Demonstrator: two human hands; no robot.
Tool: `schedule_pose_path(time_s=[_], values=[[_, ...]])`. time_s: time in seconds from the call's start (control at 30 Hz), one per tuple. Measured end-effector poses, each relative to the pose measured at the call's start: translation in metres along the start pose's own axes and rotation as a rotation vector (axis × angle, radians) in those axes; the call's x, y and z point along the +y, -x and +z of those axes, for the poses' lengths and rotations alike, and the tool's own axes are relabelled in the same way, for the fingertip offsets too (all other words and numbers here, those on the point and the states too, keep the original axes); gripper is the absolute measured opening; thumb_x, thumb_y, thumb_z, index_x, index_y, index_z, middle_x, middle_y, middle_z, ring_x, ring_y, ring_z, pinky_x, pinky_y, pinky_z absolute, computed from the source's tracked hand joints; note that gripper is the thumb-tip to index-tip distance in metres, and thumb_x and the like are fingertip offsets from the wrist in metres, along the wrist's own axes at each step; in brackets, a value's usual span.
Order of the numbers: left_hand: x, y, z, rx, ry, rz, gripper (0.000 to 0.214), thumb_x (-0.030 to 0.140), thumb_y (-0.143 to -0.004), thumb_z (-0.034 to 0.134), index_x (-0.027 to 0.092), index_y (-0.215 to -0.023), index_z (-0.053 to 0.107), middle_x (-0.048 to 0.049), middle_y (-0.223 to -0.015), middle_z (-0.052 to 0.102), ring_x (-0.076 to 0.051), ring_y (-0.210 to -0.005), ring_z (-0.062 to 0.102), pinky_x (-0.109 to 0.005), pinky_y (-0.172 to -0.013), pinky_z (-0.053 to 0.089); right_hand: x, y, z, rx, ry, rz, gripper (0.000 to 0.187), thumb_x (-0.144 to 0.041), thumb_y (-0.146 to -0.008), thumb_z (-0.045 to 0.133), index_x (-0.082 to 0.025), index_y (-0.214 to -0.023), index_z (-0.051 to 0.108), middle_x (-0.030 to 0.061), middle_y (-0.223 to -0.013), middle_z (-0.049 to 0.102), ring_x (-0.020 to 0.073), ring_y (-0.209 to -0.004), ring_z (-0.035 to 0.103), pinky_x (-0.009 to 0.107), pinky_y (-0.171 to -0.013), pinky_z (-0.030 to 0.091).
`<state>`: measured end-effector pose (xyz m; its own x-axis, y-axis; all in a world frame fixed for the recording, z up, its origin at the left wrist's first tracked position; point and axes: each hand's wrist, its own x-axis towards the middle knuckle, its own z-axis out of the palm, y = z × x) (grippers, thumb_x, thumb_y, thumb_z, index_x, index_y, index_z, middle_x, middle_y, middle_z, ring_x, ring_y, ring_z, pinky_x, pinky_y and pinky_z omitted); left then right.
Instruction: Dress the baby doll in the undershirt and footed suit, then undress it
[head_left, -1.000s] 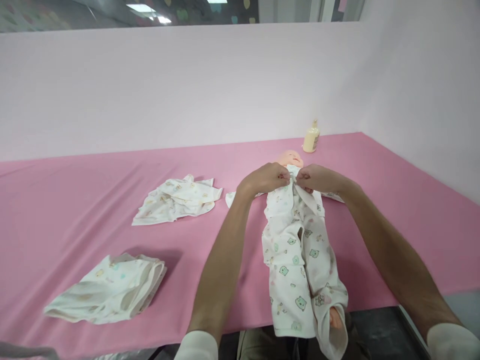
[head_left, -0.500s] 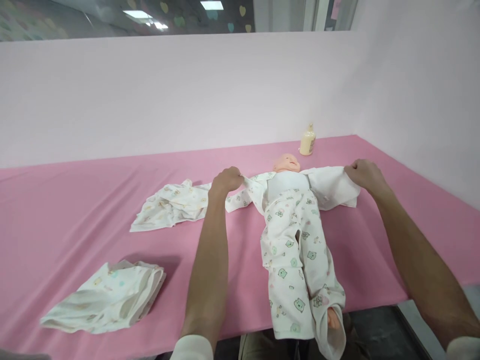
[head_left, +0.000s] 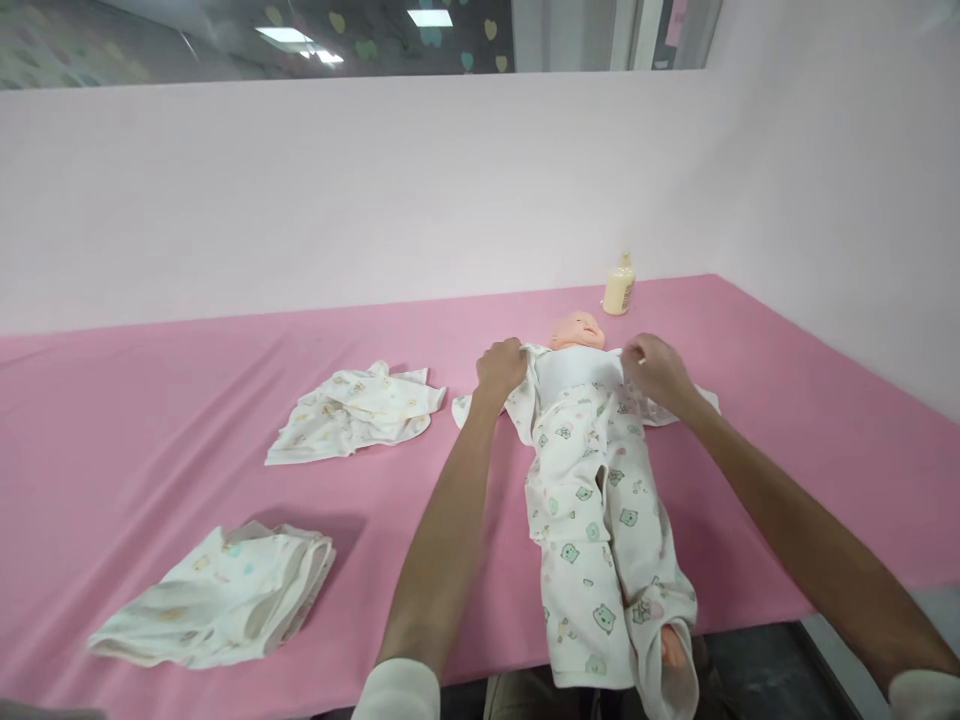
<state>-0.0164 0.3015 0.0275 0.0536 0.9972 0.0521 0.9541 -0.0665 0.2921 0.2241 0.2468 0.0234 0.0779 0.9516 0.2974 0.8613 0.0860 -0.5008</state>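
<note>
On shirt (head_left: 525, 405), left hand (head_left: 502, 365), right hand (head_left: 656, 370) drawn inward

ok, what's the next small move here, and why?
Probably slip the top off one shoulder of the doll. The top lies open, the chest is bare, and the left hand and right hand each grip a flap beside the shoulders. Closing it again is also possible.
</note>
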Motion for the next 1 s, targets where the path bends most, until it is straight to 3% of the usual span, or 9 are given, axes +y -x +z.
schedule_pose_path(time_s=[0.13,0.27,0.37,0.5,0.63,0.73,0.87,1.0], values=[[-0.012,-0.002,0.002,0.036,0.059,-0.194,0.026,0.024,-0.093,0.036,0.018,-0.106,0.057,-0.0168,-0.117,0.064,-0.029,-0.109,0.063,-0.036,-0.083,0.048,-0.049,-0.017,0.034,-0.129,0.038,-0.273,0.022,-0.023,-0.087,0.047,-0.015,-0.104,0.060,0.0135,-0.119,0.065,0.0261,-0.115,0.054,0.035,-0.098,0.039],[-0.026,-0.004,0.006,-0.059,0.070,-0.248,0.024,0.030,-0.091,0.044,0.018,-0.108,0.057,-0.0181,-0.122,0.064,-0.030,-0.113,0.062,-0.035,-0.082,0.047,-0.084,-0.037,0.062,-0.412,0.239,-0.461,0.027,-0.020,-0.083,0.051,-0.013,-0.108,0.062,0.0159,-0.117,0.065,0.0286,-0.112,0.056,0.036,-0.094,0.041],[-0.033,-0.005,0.007,-0.085,0.094,-0.218,0.022,0.030,-0.089,0.047,0.016,-0.103,0.058,-0.0179,-0.117,0.066,-0.029,-0.110,0.063,-0.033,-0.078,0.046,-0.098,-0.047,0.076,-0.511,0.414,-0.506,0.030,-0.020,-0.080,0.058,-0.012,-0.109,0.062,0.0195,-0.122,0.063,0.0317,-0.114,0.057,0.039,-0.095,0.041],[-0.039,-0.004,0.006,-0.168,0.268,-0.124,0.021,0.036,-0.087,0.051,0.016,-0.086,0.057,-0.0111,-0.090,0.067,-0.021,-0.087,0.063,-0.026,-0.064,0.041,-0.104,-0.052,0.086,-0.547,0.480,-0.446,0.044,-0.024,-0.079,0.062,-0.014,-0.122,0.057,0.0195,-0.127,0.061,0.0339,-0.120,0.056,0.044,-0.099,0.040],[-0.042,0.000,0.007,-0.199,0.412,-0.061,0.039,0.055,-0.084,0.058,0.017,-0.078,0.053,-0.0045,-0.078,0.062,-0.015,-0.071,0.055,-0.025,-0.057,0.036,-0.103,-0.054,0.085,-0.545,0.492,-0.419,0.054,-0.030,-0.080,0.062,-0.012,-0.129,0.050,0.0200,-0.130,0.060,0.0345,-0.122,0.055,0.046,-0.099,0.041],[-0.038,0.008,0.013,-0.148,0.319,-0.025,0.038,0.055,-0.084,0.057,0.017,-0.085,0.057,-0.0061,-0.088,0.066,-0.018,-0.078,0.059,-0.026,-0.061,0.038,-0.101,-0.053,0.085,-0.537,0.510,-0.414,0.059,-0.034,-0.075,0.068,-0.010,-0.127,0.051,0.0213,-0.127,0.061,0.0360,-0.121,0.055,0.046,-0.100,0.041],[-0.036,0.020,0.024,-0.070,0.082,-0.042,0.033,0.041,-0.094,0.039,0.017,-0.095,0.062,-0.0128,-0.104,0.069,-0.026,-0.097,0.064,-0.033,-0.075,0.044,-0.100,-0.051,0.089,-0.505,0.518,-0.416,0.060,-0.033,-0.074,0.069,-0.011,-0.126,0.051,0.0216,-0.126,0.061,0.0360,-0.121,0.055,0.044,-0.100,0.041],[-0.053,0.029,0.030,-0.015,0.028,-0.116,0.038,0.039,-0.097,0.034,0.017,-0.100,0.065,-0.0157,-0.108,0.069,-0.030,-0.103,0.065,-0.038,-0.084,0.047,-0.098,-0.050,0.085,-0.485,0.504,-0.422,0.065,-0.028,-0.073,0.069,-0.011,-0.132,0.048,0.0215,-0.127,0.059,0.0361,-0.121,0.055,0.042,-0.096,0.043]])
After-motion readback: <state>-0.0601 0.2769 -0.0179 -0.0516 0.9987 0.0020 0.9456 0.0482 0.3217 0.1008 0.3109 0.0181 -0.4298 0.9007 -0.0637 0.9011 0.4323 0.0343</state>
